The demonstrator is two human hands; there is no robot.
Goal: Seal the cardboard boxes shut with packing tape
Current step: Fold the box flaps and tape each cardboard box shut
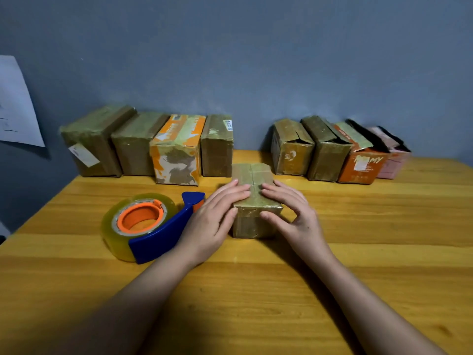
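A small brown cardboard box (pixel 253 201) stands in the middle of the wooden table (pixel 358 252), its top flaps closed and meeting at a centre seam. My left hand (pixel 217 216) lies flat on the left flap, fingers straight. My right hand (pixel 289 211) presses the right flap with straight fingers, its thumb against the box's near face. A clear tape roll in a blue dispenser (pixel 148 224) with an orange core lies on the table just left of my left hand.
Several closed boxes (pixel 176 149) line the back left against the grey wall. Another row with open flaps (pixel 330 149) stands at the back right, including an orange one (pixel 361 165) and a pink one (pixel 394 162). A paper sheet (pixel 15 103) hangs at left.
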